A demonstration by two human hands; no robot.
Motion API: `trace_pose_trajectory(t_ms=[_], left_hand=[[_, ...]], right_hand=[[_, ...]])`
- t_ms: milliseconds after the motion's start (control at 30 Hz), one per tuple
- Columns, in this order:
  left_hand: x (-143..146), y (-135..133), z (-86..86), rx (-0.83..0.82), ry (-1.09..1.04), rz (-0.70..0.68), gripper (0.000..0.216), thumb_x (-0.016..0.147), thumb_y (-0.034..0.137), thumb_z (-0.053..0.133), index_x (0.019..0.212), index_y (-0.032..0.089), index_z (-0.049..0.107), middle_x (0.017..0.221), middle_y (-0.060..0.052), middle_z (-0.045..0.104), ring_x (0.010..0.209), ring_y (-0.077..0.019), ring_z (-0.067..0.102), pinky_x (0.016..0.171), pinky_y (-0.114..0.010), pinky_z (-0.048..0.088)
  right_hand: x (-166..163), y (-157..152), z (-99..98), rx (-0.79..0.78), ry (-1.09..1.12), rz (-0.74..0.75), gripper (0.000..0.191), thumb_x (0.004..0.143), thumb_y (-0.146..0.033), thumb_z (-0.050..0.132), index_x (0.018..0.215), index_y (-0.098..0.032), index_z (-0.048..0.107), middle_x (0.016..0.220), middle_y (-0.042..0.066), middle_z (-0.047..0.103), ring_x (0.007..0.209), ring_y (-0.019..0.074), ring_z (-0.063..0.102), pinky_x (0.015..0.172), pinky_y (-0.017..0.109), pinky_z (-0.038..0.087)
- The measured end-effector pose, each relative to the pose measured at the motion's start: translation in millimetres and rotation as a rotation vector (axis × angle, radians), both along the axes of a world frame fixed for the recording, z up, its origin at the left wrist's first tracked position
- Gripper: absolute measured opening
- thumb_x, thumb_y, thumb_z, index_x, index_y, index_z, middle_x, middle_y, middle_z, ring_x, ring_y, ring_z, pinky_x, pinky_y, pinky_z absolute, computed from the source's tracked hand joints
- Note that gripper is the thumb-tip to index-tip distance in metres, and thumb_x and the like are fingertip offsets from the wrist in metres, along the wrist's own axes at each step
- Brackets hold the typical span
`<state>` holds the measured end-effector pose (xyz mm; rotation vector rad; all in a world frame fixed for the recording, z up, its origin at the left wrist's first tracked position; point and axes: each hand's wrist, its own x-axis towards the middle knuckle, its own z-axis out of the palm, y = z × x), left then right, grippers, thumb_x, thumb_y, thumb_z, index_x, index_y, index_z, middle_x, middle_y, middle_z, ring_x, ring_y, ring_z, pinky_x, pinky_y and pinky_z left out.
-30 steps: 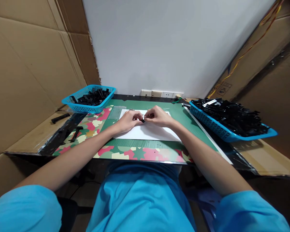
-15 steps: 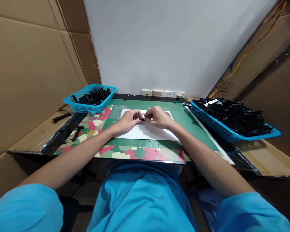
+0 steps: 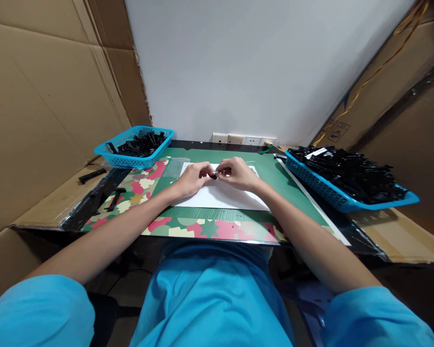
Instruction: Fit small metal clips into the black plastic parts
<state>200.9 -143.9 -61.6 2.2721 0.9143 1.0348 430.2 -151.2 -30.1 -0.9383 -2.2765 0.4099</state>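
Over a white sheet (image 3: 217,198) on the green mat, both hands meet fingertip to fingertip. My left hand (image 3: 192,180) is closed, pinching a small black plastic part (image 3: 213,176) that mostly hides behind the fingers. Thin metal tweezers (image 3: 221,172) sit in the closed fingers of my right hand (image 3: 237,174), their tip pointing left at the black part. Whether the tip touches it or grips anything is too small to make out. Small bits lie on the sheet behind the hands, largely covered by them.
Blue baskets of black plastic parts stand at the back left (image 3: 133,161) and the right (image 3: 342,202). Loose black parts (image 3: 115,199) lie on the left. A clear plastic bag (image 3: 175,166) rests beside the sheet. Cardboard walls (image 3: 50,86) flank the table.
My right hand has shifted very slightly up, and the tweezers have tilted a little at the black part. The left hand stays almost in place.
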Motion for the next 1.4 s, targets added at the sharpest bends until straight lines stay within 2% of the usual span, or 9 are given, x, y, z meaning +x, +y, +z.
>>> trace_pose_trajectory(t_ms=[133, 267, 433, 567, 767, 1033, 1400], left_hand=[[1.8, -4.2, 0.9, 0.081, -0.046, 0.08, 0.008, 0.092, 0.024, 0.074, 0.099, 0.02, 0.072, 0.089, -0.003, 0.075, 0.083, -0.0189, 0.067, 0.075, -0.032, 0.05], [3.1, -6.3, 1.7, 0.182, -0.112, 0.133, 0.008, 0.094, 0.026, 0.076, 0.098, 0.021, 0.072, 0.088, -0.003, 0.074, 0.08, -0.0184, 0.066, 0.074, -0.033, 0.05], [2.0, -6.1, 2.8, 0.301, -0.171, 0.189, 0.004, 0.095, 0.024, 0.074, 0.095, 0.021, 0.073, 0.097, -0.005, 0.076, 0.084, -0.0189, 0.067, 0.08, -0.034, 0.055], [0.8, -6.2, 2.7, 0.351, -0.199, 0.197, 0.004, 0.094, 0.016, 0.072, 0.095, 0.02, 0.072, 0.102, -0.006, 0.076, 0.087, -0.0186, 0.068, 0.082, -0.034, 0.056], [-0.8, -6.8, 2.2, 0.365, -0.167, 0.181, 0.008, 0.095, 0.014, 0.07, 0.097, 0.021, 0.073, 0.102, -0.005, 0.075, 0.09, -0.0194, 0.068, 0.083, -0.035, 0.057], [-0.5, -2.7, -0.1, 0.368, -0.101, 0.172, 0.009, 0.094, 0.011, 0.07, 0.095, 0.02, 0.072, 0.097, -0.005, 0.075, 0.086, -0.0194, 0.067, 0.08, -0.035, 0.055], [-0.6, -6.9, 1.3, 0.403, -0.062, 0.157, 0.015, 0.094, 0.006, 0.067, 0.093, 0.02, 0.071, 0.094, -0.005, 0.073, 0.09, -0.0209, 0.066, 0.08, -0.035, 0.052]], right_hand=[[2.0, -2.0, 6.5, 0.051, 0.037, 0.006, 0.018, 0.09, -0.02, 0.063, 0.09, -0.015, 0.08, 0.083, 0.006, 0.07, 0.071, 0.0148, 0.055, 0.067, 0.03, 0.039], [3.8, -5.5, 8.3, 0.261, 0.039, -0.042, 0.019, 0.097, -0.021, 0.061, 0.095, -0.017, 0.079, 0.087, 0.006, 0.067, 0.075, 0.0165, 0.056, 0.071, 0.031, 0.043], [4.0, -9.8, 7.9, 0.526, -0.119, -0.031, 0.027, 0.107, -0.021, 0.052, 0.1, -0.019, 0.077, 0.094, 0.01, 0.067, 0.088, 0.023, 0.058, 0.084, 0.037, 0.048], [1.2, -13.0, 7.4, 0.624, -0.239, 0.029, 0.031, 0.112, -0.022, 0.046, 0.103, -0.019, 0.076, 0.095, 0.01, 0.067, 0.088, 0.0239, 0.056, 0.087, 0.039, 0.047], [-3.0, -13.3, 3.6, 0.634, -0.307, 0.044, 0.036, 0.113, -0.018, 0.04, 0.1, -0.019, 0.074, 0.092, 0.01, 0.064, 0.083, 0.0232, 0.052, 0.081, 0.039, 0.044], [-1.2, -3.3, -6.6, 0.589, -0.271, 0.027, 0.031, 0.113, -0.021, 0.045, 0.104, -0.017, 0.074, 0.094, 0.01, 0.065, 0.085, 0.0229, 0.055, 0.081, 0.037, 0.046], [0.1, -3.8, -5.0, 0.538, -0.286, 0.036, 0.034, 0.114, -0.021, 0.043, 0.099, -0.018, 0.073, 0.094, 0.01, 0.063, 0.087, 0.0223, 0.056, 0.08, 0.035, 0.045]])
